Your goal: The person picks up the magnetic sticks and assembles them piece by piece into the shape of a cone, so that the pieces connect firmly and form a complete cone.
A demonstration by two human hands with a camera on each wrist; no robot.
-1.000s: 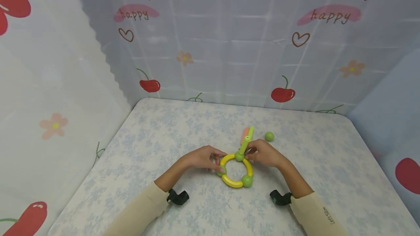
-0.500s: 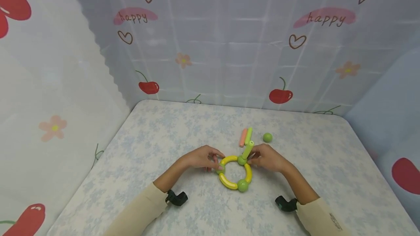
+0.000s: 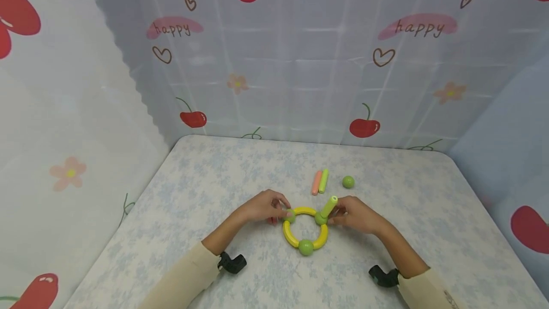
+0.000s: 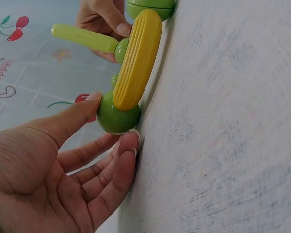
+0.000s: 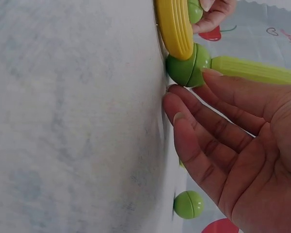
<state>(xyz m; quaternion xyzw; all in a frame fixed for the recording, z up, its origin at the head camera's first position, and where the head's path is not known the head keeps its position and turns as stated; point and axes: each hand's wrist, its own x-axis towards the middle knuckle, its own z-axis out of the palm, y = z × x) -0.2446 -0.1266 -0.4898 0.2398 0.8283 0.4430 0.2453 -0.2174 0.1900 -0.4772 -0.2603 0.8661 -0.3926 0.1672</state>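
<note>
On the table lies a ring of yellow curved sticks [image 3: 290, 235] joined by green balls. A light green straight stick [image 3: 329, 206] rises, slightly tilted, from the ring's right ball [image 5: 186, 68]. My left hand [image 3: 266, 206] pinches the left ball [image 4: 117, 116] between thumb and fingertips. At the opposite side, my right hand [image 3: 356, 214] holds the right ball, thumb near the foot of the straight stick and fingers low by the tabletop. The third ball [image 3: 306, 247] of the ring faces me, with neither hand on it.
Behind the ring, an orange stick [image 3: 316, 183] and a light green stick [image 3: 323, 181] lie side by side. A loose green ball [image 3: 348, 182] rests to their right. The patterned table [image 3: 214, 166] meets a printed curtain [image 3: 274, 70] at the back.
The ring has turned clockwise as seen from above: its front ball has swung left and the ball with the upright stick right and nearer. Both hands stay at the ring.
</note>
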